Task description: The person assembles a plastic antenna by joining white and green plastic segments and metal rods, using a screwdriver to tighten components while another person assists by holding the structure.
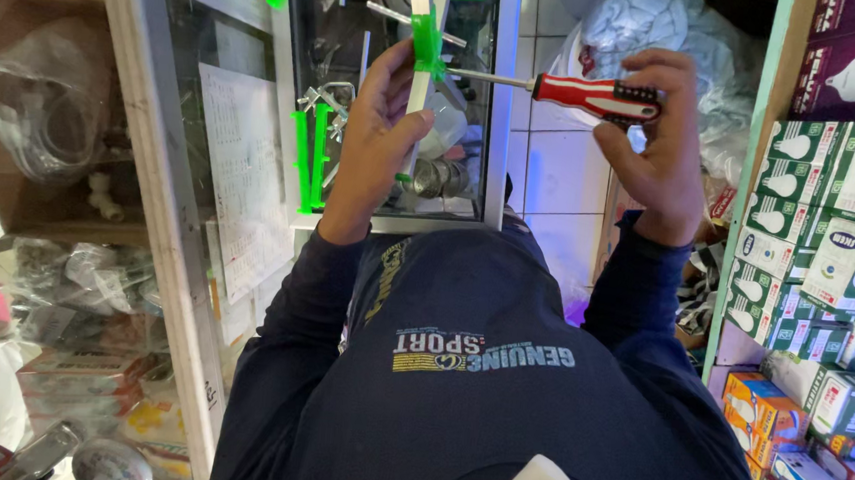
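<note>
Far left: cardboard box (32,92) on a wooden shelf holds clear plastic bags; more bagged goods (83,296) lie below it. Next right: glass-fronted display case with pale metal frame (501,115); printed paper sheets (246,187) are taped to its glass, and two bright green plastic strips (305,156) stand upright inside.

Left hand (380,136), centre: fingers curled and pressed together around a slim white metal bar with a green plastic clip (424,49); thumb lies against the bar's right side. The bar stands nearly upright in front of the case glass.

Screwdriver with red-and-black handle and steel shaft (583,94): lies level, tip touching the bar just below the green clip.

Right hand (660,141): fingers wrapped over the handle's right end, thumb underneath, pinching it.

Near: dark blue long-sleeved shirt (476,404).

Far right: shelves stacked with green-and-white light-bulb boxes (830,228); orange and blue boxes (813,457) sit below.
</note>
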